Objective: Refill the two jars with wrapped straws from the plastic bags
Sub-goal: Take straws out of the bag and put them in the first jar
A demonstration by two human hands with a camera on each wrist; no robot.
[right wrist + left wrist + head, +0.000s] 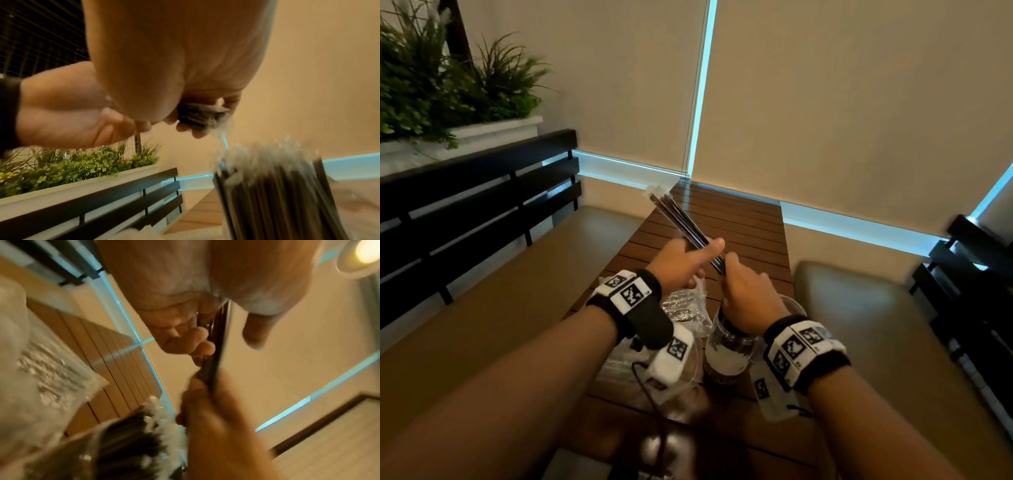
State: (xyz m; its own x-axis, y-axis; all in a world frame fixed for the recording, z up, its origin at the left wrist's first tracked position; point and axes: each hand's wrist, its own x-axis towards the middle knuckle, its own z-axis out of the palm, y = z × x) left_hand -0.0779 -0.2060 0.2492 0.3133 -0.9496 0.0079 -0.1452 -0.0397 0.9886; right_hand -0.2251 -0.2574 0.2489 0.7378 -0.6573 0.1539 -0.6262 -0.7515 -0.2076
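Observation:
A bundle of dark wrapped straws (681, 224) slants up and away over the wooden table (739, 219). My left hand (685, 258) grips the bundle near its middle, thumb on top. My right hand (743, 291) grips its lower end (197, 117), just above a clear jar (729, 349) packed with dark straws (277, 194). A second clear jar (792, 305) shows behind my right wrist, mostly hidden. Clear plastic bags (685, 308) with straws lie under my left wrist. In the left wrist view the bundle (216, 353) runs between both hands.
Black slatted benches (476, 212) with tan cushions flank the table on both sides. A white planter with green plants (448, 89) stands behind the left bench. Beige blinds close off the far side. A cable (650, 404) hangs from my left wrist.

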